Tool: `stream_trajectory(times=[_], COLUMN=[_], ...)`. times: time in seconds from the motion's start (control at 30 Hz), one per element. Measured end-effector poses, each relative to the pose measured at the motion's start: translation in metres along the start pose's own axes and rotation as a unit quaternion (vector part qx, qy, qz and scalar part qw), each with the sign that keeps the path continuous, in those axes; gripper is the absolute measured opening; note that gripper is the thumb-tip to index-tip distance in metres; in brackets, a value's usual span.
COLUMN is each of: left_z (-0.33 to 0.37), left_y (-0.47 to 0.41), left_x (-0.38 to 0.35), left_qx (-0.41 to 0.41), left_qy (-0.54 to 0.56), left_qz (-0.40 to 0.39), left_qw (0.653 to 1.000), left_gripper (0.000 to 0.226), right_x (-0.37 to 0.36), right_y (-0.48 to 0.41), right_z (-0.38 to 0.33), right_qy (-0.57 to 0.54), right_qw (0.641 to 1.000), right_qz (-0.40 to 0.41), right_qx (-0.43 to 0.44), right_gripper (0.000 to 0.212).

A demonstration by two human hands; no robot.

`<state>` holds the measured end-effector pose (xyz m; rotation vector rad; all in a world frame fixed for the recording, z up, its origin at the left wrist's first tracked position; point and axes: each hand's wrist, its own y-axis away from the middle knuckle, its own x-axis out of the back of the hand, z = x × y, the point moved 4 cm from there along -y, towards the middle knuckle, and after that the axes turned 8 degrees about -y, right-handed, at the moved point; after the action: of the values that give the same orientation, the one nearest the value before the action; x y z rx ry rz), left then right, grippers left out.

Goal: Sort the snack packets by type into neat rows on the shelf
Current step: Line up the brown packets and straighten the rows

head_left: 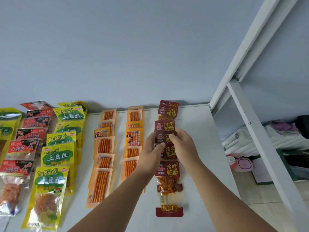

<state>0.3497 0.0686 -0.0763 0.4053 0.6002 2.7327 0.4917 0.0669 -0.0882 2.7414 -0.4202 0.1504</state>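
Hands on dark red packet (161,137).
Its side edges pinched by left hand (151,148) and right hand (183,144), lower half hidden; it sits mid dark red row (168,171) on the shelf (197,148); green packets (7,121) far left of the row cropped.
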Motion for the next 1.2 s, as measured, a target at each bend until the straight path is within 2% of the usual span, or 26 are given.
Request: stream_trajectory(times=[0.1, 0.2, 0.27, 0.37, 0.47, 0.6, 0.7, 0.83, 0.97, 1.03, 1.1, 1.13, 1.2], left_z=[0.001, -0.004, -0.005, 0.005, 0.017, 0.026, 0.028, 0.025, 0.019, 0.016, 0.012, 0.011, 0.012], left_y=[0.0, 0.003, 0.0, -0.011, -0.025, -0.044, -0.049, -0.048, -0.041, -0.036, -0.032, -0.031, -0.029], left_x=[0.002, 0.008, 0.01, 0.009, 0.006, 0.002, -0.001, 0.001, 0.003, 0.003, 0.002, 0.002, 0.001], left_qx=[0.008, 0.015, 0.018, 0.023, 0.011, 0.007, 0.012, 0.011, 0.012, 0.013, 0.014, 0.011, 0.002], left_qy=[0.01, -0.013, -0.017, -0.042, -0.083, -0.072, -0.072, -0.057, -0.032, -0.036, -0.04, -0.042, -0.054], left_qz=[-0.001, 0.011, 0.007, 0.008, 0.021, 0.015, 0.01, 0.015, 0.006, 0.009, 0.014, 0.017, 0.016], left_qw=[1.0, 1.0, 1.0, 0.999, 0.996, 0.997, 0.997, 0.998, 0.999, 0.999, 0.999, 0.999, 0.998], left_gripper=[0.024, 0.061, 0.068, 0.064, 0.048, 0.054, 0.061, 0.05, 0.069, 0.069, 0.062, 0.051, 0.032], right_x=[0.003, 0.01, 0.01, 0.006, 0.003, 0.002, 0.0, 0.002, 0.007, 0.007, 0.005, 0.002, -0.004], right_y=[-0.001, 0.008, 0.015, 0.015, -0.001, -0.03, -0.046, -0.051, -0.038, -0.029, -0.019, -0.016, -0.01], right_z=[-0.003, 0.004, 0.008, 0.007, -0.003, -0.014, -0.019, -0.019, -0.01, -0.006, -0.002, -0.002, -0.004], right_qy=[0.015, 0.003, -0.014, -0.017, -0.013, -0.05, -0.03, -0.021, -0.034, -0.033, -0.026, -0.02, 0.003], right_qw=[1.0, 1.0, 1.0, 1.0, 1.0, 0.998, 0.999, 1.0, 0.998, 0.998, 0.997, 0.997, 0.997], right_qz=[-0.01, -0.003, 0.001, 0.008, 0.017, 0.027, 0.016, 0.009, 0.039, 0.056, 0.071, 0.074, 0.077], right_qx=[0.004, -0.003, -0.007, -0.005, 0.002, -0.022, -0.02, -0.018, -0.022, -0.023, -0.023, -0.02, -0.006], right_gripper=[0.034, 0.033, 0.03, 0.029, 0.032, 0.031, 0.029, 0.039, 0.049, 0.044, 0.031, 0.027, 0.032])
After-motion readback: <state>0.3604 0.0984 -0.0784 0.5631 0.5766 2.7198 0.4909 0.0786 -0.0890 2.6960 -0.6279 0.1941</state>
